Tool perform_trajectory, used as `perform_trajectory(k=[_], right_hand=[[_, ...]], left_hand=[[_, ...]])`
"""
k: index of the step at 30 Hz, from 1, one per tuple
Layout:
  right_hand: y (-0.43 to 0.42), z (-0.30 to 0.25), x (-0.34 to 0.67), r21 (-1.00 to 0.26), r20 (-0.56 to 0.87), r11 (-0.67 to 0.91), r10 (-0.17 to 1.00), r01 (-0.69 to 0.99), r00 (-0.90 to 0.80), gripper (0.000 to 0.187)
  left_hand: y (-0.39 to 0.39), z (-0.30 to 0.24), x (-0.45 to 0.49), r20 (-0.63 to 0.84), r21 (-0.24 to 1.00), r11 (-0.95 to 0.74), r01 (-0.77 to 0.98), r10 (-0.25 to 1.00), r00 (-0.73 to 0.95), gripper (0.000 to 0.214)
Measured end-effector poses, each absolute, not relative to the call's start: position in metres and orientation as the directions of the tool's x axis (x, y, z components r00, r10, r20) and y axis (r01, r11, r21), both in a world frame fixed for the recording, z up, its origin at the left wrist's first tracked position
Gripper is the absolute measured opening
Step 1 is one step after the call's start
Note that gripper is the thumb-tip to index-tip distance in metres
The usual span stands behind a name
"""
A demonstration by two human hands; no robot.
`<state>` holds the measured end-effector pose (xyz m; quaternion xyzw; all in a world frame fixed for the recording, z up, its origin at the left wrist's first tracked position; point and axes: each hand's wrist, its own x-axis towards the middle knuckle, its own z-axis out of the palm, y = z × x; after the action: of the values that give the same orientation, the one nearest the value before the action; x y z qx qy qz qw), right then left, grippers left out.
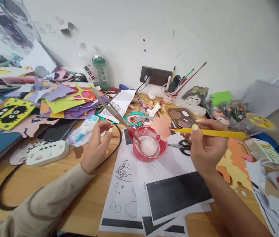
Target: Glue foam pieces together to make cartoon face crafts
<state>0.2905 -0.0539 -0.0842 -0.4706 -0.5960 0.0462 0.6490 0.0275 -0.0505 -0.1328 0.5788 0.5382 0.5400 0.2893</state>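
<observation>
My right hand (pixel 207 141) pinches yellow tweezers (pixel 228 133) between thumb and fingers. At their tip hangs an orange scalloped cutout (pixel 161 126), over the back right rim of a red cup (pixel 143 157). Pale, milky pink liquid (pixel 149 146) stands in the cup, and a long thin greyish tool (pixel 119 116) leans out of it to the left. Left of the cup is my left hand (pixel 97 143), holding nothing visible, its thumb apart from the partly bent fingers. Printed line-drawing sheets (pixel 122 194) lie under the cup.
Black-handled scissors (pixel 185 147) lie right of the cup. A white glue bottle (pixel 88 126), a phone (pixel 56 129) and a white device (pixel 47 152) are at left, before piled coloured scraps (pixel 66 103). A pen holder (pixel 169 95) stands near the wall; orange and yellow scraps (pixel 235 164) lie right.
</observation>
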Motion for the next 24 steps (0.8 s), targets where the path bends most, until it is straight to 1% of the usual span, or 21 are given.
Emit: perform_trajectory(k=[7, 12, 14, 17, 19, 22, 24], right_hand=[[-0.0529, -0.0849, 0.2913, -0.648, 0.743, 0.556, 0.612, 0.52, 0.272, 0.018], [-0.0542, -0.0804, 0.2898, -0.57, 0.803, 0.593, 0.549, 0.569, 0.231, 0.018], [-0.0549, -0.0778, 0.2891, -0.508, 0.841, 0.603, 0.501, 0.614, 0.203, 0.017], [-0.0557, -0.0756, 0.2891, -0.373, 0.904, 0.614, 0.408, 0.696, 0.124, 0.018], [-0.0562, -0.0757, 0.2898, -0.287, 0.933, 0.63, 0.354, 0.721, 0.062, 0.021], [-0.0576, -0.076, 0.2911, -0.201, 0.941, 0.652, 0.336, 0.731, -0.041, 0.021], [-0.0596, -0.075, 0.2907, -0.112, 0.932, 0.682, 0.324, 0.723, -0.161, 0.02]], left_hand=[[-0.0498, -0.1331, 0.0278, 0.308, 0.918, -0.247, 0.309, 0.937, -0.167, 0.024], [-0.0499, -0.1337, 0.0282, 0.31, 0.917, -0.248, 0.312, 0.936, -0.168, 0.024], [-0.0502, -0.1335, 0.0281, 0.31, 0.917, -0.247, 0.314, 0.936, -0.169, 0.024], [-0.0503, -0.1329, 0.0277, 0.308, 0.917, -0.244, 0.316, 0.936, -0.171, 0.024], [-0.05, -0.1328, 0.0277, 0.307, 0.917, -0.244, 0.316, 0.936, -0.169, 0.024], [-0.0495, -0.1331, 0.0282, 0.309, 0.916, -0.245, 0.318, 0.936, -0.169, 0.023], [-0.0494, -0.1333, 0.0287, 0.308, 0.915, -0.244, 0.32, 0.937, -0.167, 0.023]])
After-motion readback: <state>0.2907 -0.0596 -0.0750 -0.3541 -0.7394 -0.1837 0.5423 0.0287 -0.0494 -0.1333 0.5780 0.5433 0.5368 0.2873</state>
